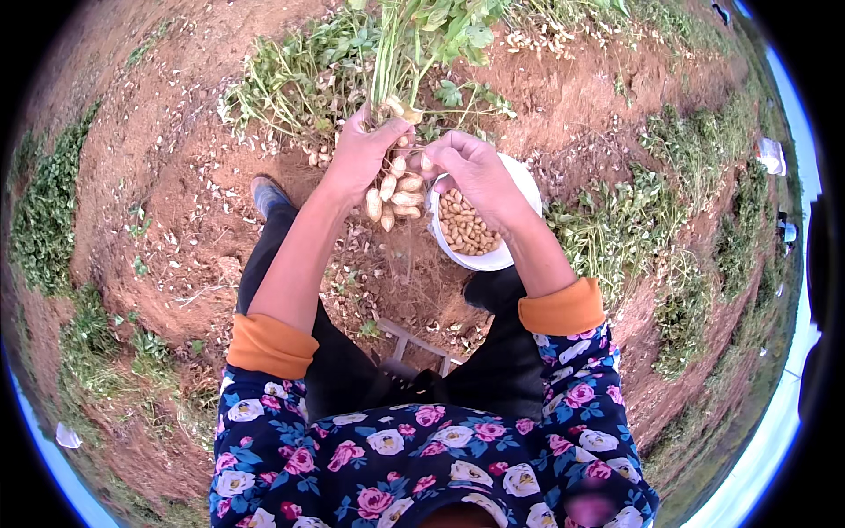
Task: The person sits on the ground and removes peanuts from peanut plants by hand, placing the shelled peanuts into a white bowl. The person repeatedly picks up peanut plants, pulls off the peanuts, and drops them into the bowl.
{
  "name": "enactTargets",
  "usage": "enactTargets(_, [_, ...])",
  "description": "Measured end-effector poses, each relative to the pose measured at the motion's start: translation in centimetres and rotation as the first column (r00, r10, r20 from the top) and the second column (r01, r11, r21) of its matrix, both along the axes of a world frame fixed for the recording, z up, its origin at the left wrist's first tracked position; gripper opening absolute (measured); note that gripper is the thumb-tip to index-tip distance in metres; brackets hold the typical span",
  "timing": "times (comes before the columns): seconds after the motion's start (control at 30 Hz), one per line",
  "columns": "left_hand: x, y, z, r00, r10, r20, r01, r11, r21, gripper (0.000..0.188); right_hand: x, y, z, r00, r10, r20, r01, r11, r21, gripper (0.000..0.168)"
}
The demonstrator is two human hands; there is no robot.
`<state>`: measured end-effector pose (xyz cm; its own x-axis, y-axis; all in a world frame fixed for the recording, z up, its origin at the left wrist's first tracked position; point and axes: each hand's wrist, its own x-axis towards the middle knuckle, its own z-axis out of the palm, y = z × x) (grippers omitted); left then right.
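Observation:
My left hand (362, 153) grips the base of a peanut plant (396, 56), its green stems rising away from me. A cluster of peanut pods (396, 193) hangs from the roots beneath that hand. To its right, my right hand (470, 166) pinches a single peanut pod (426, 162) between thumb and fingertips. Whether this pod is still joined to the roots I cannot tell. A white bucket (526, 188) stands under my right hand and forearm, which cover part of it. Loose peanut pods (467, 228) lie inside the bucket.
Pulled peanut plants (297, 86) lie in a heap just beyond my hands. More plants (614, 224) line the right side, and pods (541, 43) show at the upper right. Reddish soil (178, 244) surrounds me. A low stool (412, 346) is between my legs.

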<state>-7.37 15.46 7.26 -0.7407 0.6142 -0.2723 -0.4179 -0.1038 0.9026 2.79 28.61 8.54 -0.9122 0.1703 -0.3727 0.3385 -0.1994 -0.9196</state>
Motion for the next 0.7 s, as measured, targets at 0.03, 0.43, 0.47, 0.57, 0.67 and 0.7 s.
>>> enactTargets(0.03, [0.0,-0.1,0.0,1.0,-0.012,-0.013,0.012,1.0,-0.007,0.023,-0.1,-0.2,0.3,1.0,-0.027,-0.012,0.026,0.999,-0.034,0.013])
enactTargets(0.43, [-0.2,-0.2,-0.7,0.95,-0.23,0.212,0.173,0.951,0.255,0.027,-0.1,-0.9,1.5,0.995,-0.099,-0.031,0.076,0.901,-0.428,0.012])
enactTargets(0.47, [-0.3,-0.5,-0.2,0.907,-0.33,0.262,0.217,0.899,0.381,0.025,-0.2,-0.1,1.3,0.997,-0.03,-0.071,-0.011,0.853,-0.521,0.012])
enactTargets(0.57, [0.1,-0.1,1.2,0.938,-0.238,0.253,0.145,0.93,0.338,0.015,-0.4,1.0,1.1,0.985,0.029,-0.173,-0.131,0.773,-0.62,0.013])
enactTargets(0.67, [0.1,0.0,1.2,0.995,-0.034,0.099,0.022,0.993,0.114,0.012,0.0,-0.2,2.5,0.977,-0.136,-0.165,0.042,0.877,-0.479,0.014])
enactTargets(0.7, [0.0,-0.1,1.0,0.995,0.025,0.1,-0.034,0.996,0.088,0.013,0.1,-0.4,2.8,0.981,-0.087,-0.176,0.025,0.944,-0.328,0.013])
